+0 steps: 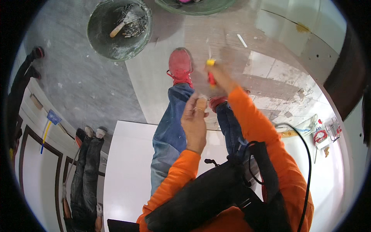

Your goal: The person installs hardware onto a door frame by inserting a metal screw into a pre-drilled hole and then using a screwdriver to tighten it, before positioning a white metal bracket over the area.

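My right hand [221, 75] is closed round a tool with a red and yellow handle [211, 62]. A thin, pale blade or shaft points forward from it, blurred, so its exact kind is unclear. Nearer to me, my left hand [194, 125] has its fingers bent round a small tan piece [201, 103], which looks like wood or a short handle; the fingers partly cover it. Both hands are above the floor between my red shoes [180, 63], and the tool is apart from the tan piece.
A dark green bucket [92, 36] holds rubble and a wooden-handled scraper [125, 22]. Another green tub [197, 11] stands beyond. A white stick [242, 40] lies on the floor. At right are a white bag [319, 133] and a black cable [308, 154]. Other people's legs [87, 170] show at left.
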A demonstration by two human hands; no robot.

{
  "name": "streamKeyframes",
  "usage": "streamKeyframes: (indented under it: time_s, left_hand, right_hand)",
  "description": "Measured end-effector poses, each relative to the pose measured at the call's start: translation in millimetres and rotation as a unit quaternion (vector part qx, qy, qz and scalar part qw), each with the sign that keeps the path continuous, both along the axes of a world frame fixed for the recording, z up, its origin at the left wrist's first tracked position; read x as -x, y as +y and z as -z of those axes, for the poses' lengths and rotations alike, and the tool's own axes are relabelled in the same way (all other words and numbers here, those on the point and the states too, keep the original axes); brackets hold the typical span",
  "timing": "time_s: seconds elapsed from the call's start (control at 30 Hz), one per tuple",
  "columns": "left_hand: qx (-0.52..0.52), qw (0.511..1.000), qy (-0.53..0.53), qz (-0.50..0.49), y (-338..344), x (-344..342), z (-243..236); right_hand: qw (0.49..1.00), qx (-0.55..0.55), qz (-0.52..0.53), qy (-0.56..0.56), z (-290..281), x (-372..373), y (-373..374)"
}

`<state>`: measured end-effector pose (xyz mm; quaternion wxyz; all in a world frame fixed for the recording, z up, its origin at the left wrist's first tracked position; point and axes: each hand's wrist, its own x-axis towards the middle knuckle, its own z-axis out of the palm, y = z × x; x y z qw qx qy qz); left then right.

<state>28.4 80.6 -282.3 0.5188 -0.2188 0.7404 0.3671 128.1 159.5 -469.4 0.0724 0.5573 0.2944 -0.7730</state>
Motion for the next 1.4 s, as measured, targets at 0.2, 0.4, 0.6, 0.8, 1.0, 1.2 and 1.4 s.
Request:
streamKeyframes:
  time_s: [0.2,0.4,0.6,0.8,1.0,1.2,1.4]
  left_hand:
    - [-0.049,0.999,-0.008,-0.014,2,0,1]
    - [-0.060,0.997,0.049,-0.024,6,1,3]
    - [-0.011,1.000,0.017,0.009,4,14,3]
    - [-0.091,0.996,0.005,-0.005,12,8,9]
    - [-0.106,0.994,0.000,-0.026,23,15,9]
    - [-0.078,0.995,0.012,-0.057,20,22,9]
    - [-0.078,0.995,-0.054,-0.028,26,11,12]
  right_hand:
    - [0.909,0.283,0.282,0.121,-104,-3,-39]
    - [0.878,0.310,0.333,0.146,-119,1,-33]
    - [0.927,0.232,0.250,0.153,-113,0,-30]
    - [0.974,0.136,0.121,0.136,-99,3,-6]
    - [0.964,0.147,0.181,0.129,-106,14,1]
    - [0.999,-0.001,0.023,0.047,-93,4,12]
    - [0.817,-0.419,-0.164,-0.360,52,-68,43]
